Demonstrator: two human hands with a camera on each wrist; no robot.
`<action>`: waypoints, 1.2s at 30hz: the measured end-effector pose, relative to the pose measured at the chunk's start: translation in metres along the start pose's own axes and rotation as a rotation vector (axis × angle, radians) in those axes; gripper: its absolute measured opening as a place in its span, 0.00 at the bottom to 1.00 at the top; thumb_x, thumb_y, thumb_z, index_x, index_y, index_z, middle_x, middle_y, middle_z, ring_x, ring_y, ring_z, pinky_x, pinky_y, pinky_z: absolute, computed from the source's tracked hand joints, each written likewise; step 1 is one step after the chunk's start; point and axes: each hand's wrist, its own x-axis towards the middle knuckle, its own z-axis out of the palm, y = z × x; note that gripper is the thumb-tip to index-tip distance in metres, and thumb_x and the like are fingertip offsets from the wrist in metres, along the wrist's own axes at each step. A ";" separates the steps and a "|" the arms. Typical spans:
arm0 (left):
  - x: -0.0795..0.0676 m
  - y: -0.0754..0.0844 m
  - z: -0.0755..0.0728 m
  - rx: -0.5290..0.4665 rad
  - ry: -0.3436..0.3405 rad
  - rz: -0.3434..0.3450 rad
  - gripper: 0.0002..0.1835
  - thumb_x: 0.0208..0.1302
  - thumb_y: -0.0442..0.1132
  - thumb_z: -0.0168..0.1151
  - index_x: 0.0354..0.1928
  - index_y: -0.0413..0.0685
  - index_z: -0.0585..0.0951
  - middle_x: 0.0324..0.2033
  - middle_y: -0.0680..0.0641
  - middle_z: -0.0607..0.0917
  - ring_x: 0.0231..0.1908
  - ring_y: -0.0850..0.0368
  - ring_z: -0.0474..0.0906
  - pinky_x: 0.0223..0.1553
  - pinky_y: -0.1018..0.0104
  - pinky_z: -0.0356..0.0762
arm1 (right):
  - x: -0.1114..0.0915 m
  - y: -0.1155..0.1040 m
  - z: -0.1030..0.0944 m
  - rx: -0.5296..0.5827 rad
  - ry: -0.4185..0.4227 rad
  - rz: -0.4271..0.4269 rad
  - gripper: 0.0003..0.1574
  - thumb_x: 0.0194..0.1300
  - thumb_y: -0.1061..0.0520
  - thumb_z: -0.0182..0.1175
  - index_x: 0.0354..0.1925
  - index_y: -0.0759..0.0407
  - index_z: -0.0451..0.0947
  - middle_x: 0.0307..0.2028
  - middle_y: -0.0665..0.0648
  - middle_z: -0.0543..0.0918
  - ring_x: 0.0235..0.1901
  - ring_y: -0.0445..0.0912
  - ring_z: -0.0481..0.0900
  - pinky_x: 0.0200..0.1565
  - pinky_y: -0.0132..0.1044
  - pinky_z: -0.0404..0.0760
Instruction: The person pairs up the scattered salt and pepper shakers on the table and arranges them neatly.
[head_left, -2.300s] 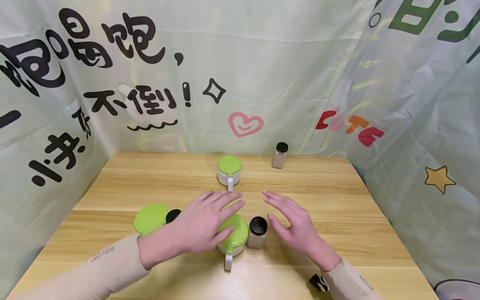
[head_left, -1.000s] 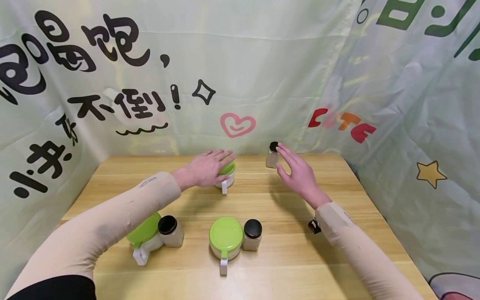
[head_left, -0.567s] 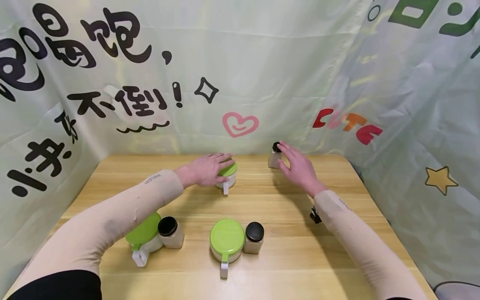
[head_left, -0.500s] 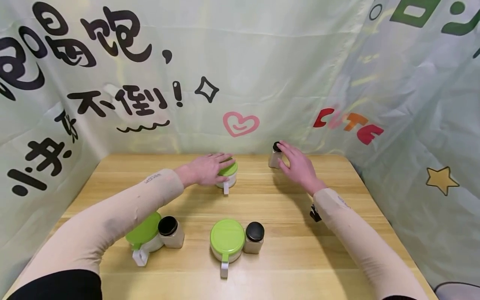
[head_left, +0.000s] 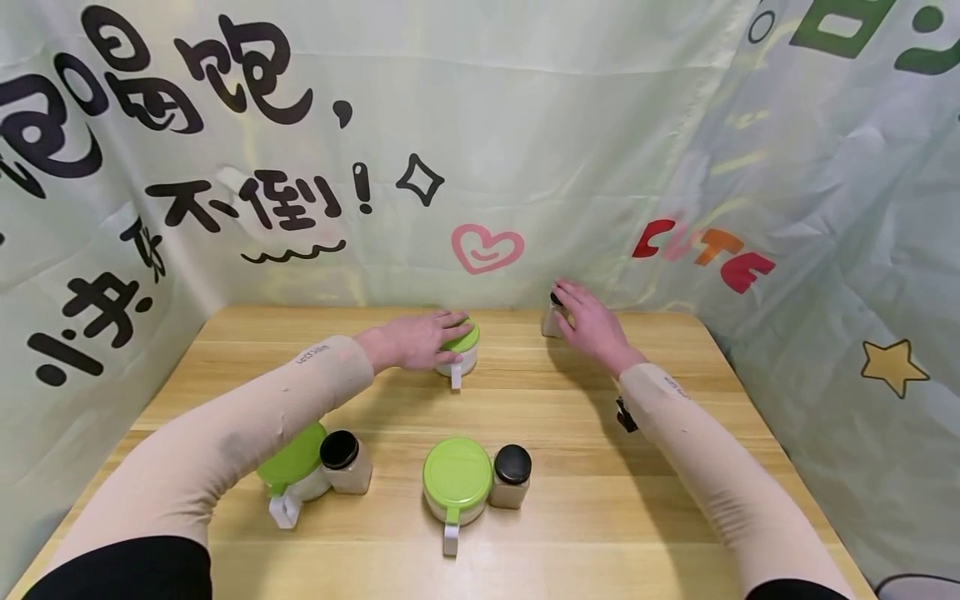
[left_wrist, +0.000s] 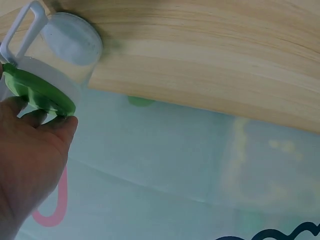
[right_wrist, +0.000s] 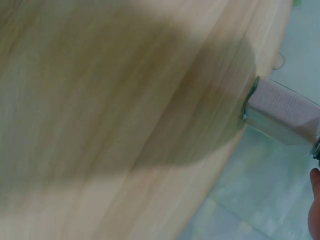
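My left hand (head_left: 420, 340) is over a white jar with a green lid (head_left: 462, 337) and a white handle, near the back edge of the table. In the left wrist view, bent fingers (left_wrist: 64, 129) touch the rim of the green lid (left_wrist: 42, 95), with a bit of thumb across from them at the frame's edge. My right hand (head_left: 592, 329) reaches a square shaker bottle (head_left: 551, 323) with a black cap. Its fingers cover most of the cap. The right wrist view has the bottle (right_wrist: 285, 110) at its right edge; only part of one digit (right_wrist: 316, 190) shows below the cap.
A second green-lidded jar (head_left: 457, 475) and black-capped bottle (head_left: 512, 479) stand together at front centre. Another jar (head_left: 294, 467) and bottle (head_left: 347, 465) stand front left, partly under my left arm. A small black object (head_left: 625, 417) hangs by my right sleeve. Printed cloth (head_left: 570, 150) surrounds the table (head_left: 570, 533).
Both hands have moved forward from the front jars to the back jar and bottle. Over the last half second, my right fingers have come further over the bottle's cap.
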 end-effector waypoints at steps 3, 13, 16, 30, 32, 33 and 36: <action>0.000 0.001 -0.001 -0.025 -0.017 -0.010 0.36 0.71 0.61 0.42 0.75 0.57 0.48 0.75 0.50 0.44 0.73 0.47 0.43 0.69 0.53 0.56 | 0.000 0.000 0.003 0.005 0.015 -0.025 0.34 0.69 0.53 0.54 0.69 0.59 0.61 0.70 0.57 0.61 0.70 0.54 0.56 0.67 0.51 0.59; 0.003 0.009 -0.002 -0.041 -0.014 0.040 0.36 0.72 0.59 0.42 0.75 0.54 0.48 0.74 0.46 0.45 0.73 0.45 0.42 0.69 0.51 0.53 | -0.008 0.000 0.002 0.075 0.080 -0.047 0.29 0.69 0.58 0.54 0.67 0.64 0.64 0.68 0.61 0.65 0.68 0.56 0.58 0.68 0.51 0.59; 0.004 0.013 -0.002 -0.041 -0.019 0.048 0.36 0.71 0.59 0.42 0.75 0.55 0.48 0.74 0.46 0.46 0.73 0.46 0.43 0.69 0.52 0.54 | -0.011 0.000 0.001 0.084 0.104 -0.063 0.28 0.69 0.59 0.55 0.65 0.64 0.67 0.66 0.61 0.67 0.67 0.56 0.61 0.67 0.50 0.60; 0.008 0.030 -0.008 -0.040 -0.031 0.078 0.37 0.69 0.61 0.45 0.75 0.59 0.49 0.74 0.49 0.47 0.72 0.48 0.45 0.69 0.53 0.56 | -0.033 -0.007 -0.004 0.118 0.189 -0.136 0.28 0.64 0.62 0.60 0.63 0.63 0.70 0.63 0.62 0.71 0.64 0.57 0.66 0.63 0.52 0.67; 0.008 0.032 -0.009 -0.037 -0.034 0.077 0.37 0.69 0.61 0.45 0.75 0.59 0.49 0.74 0.50 0.47 0.73 0.49 0.45 0.69 0.54 0.56 | -0.037 -0.008 -0.004 0.121 0.194 -0.139 0.28 0.64 0.62 0.60 0.62 0.63 0.71 0.63 0.62 0.72 0.64 0.57 0.66 0.63 0.52 0.67; 0.009 0.033 -0.010 -0.034 -0.035 0.078 0.37 0.69 0.61 0.46 0.75 0.60 0.50 0.74 0.50 0.47 0.73 0.49 0.45 0.69 0.54 0.56 | -0.039 -0.009 -0.004 0.127 0.197 -0.143 0.28 0.64 0.63 0.60 0.62 0.63 0.71 0.62 0.62 0.72 0.64 0.57 0.67 0.63 0.52 0.67; 0.009 0.037 -0.012 -0.040 -0.039 0.094 0.37 0.69 0.61 0.47 0.74 0.58 0.51 0.74 0.50 0.48 0.73 0.49 0.45 0.69 0.54 0.55 | -0.045 -0.009 -0.005 0.128 0.211 -0.155 0.28 0.64 0.63 0.60 0.62 0.63 0.71 0.62 0.61 0.73 0.63 0.56 0.67 0.62 0.51 0.68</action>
